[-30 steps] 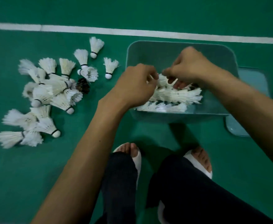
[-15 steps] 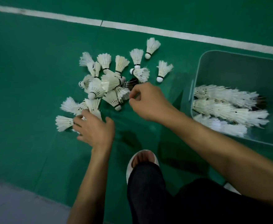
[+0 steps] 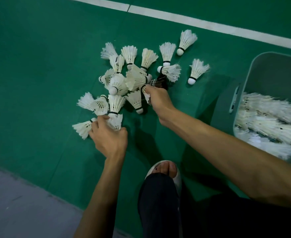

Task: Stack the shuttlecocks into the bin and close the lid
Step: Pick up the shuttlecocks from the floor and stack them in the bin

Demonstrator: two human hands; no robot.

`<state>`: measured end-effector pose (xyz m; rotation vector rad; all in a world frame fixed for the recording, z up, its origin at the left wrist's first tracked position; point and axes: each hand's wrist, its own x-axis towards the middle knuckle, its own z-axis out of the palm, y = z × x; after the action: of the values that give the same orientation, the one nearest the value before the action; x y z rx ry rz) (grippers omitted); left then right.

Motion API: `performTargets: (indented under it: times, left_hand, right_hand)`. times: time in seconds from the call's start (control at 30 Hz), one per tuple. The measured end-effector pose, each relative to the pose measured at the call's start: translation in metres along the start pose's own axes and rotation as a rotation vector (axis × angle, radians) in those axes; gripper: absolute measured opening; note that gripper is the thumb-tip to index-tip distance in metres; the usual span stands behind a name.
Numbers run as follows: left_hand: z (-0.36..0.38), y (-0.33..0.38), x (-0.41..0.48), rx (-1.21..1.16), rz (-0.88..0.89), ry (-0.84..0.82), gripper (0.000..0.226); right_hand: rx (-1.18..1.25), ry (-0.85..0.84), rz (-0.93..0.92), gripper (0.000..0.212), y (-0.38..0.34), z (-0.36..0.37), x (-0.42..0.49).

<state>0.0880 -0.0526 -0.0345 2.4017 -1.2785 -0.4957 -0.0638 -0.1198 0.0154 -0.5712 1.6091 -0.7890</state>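
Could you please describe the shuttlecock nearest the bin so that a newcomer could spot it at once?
Find the grey-green bin at the right edge. On the green floor just left of it lies one white shuttlecock, cork toward the camera. It touches no other, unlike the pile, and lies nearer the bin than the other loner by the white line.

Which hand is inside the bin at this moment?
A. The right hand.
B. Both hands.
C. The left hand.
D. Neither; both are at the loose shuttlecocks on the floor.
D: the left hand grips a near shuttlecock and the right hand pinches a middle shuttlecock in the floor pile, while the bin stands apart at the right.
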Motion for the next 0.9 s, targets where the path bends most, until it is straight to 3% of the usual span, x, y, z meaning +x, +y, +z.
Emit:
performTargets:
  times: [0.07,0.13,0.23,0.33,0.57,0.67,0.8,0.9]
  left_hand:
    - [-0.006,0.009,-0.013,-0.071,0.070,0.025,0.051]
    - [-0.013,0.024,-0.027,-0.133,0.121,0.034,0.049]
    - [-0.029,0.058,-0.047,-0.235,0.203,0.019,0.049]
    - [-0.044,0.092,-0.064,-0.295,0.281,-0.042,0.049]
    - [-0.069,0.153,-0.099,-0.411,0.383,-0.178,0.041]
    - [-0.069,0.182,-0.113,-0.563,0.356,-0.324,0.040]
    - [-0.055,0.218,-0.144,-0.721,0.408,-0.527,0.040]
    - [-0.034,0.242,-0.170,-0.711,0.489,-0.650,0.038]
  right_hand:
    - [-0.235,0.097,-0.138,0.051,0.000,-0.006,-0.008]
    - [-0.468,0.181,-0.286,0.057,-0.005,-0.015,-0.024]
    - [-0.681,0.233,-0.416,0.052,-0.027,-0.035,-0.045]
    - [-0.736,0.310,-0.503,0.047,-0.057,-0.063,-0.064]
    - [-0.440,0.447,-0.485,0.037,-0.082,-0.174,-0.087]
    - [-0.226,0.477,-0.509,0.022,-0.072,-0.226,-0.100]
    - [-0.051,0.615,-0.463,0.024,-0.051,-0.288,-0.119]
    - [-0.033,0.682,-0.376,0.022,-0.029,-0.333,-0.127]
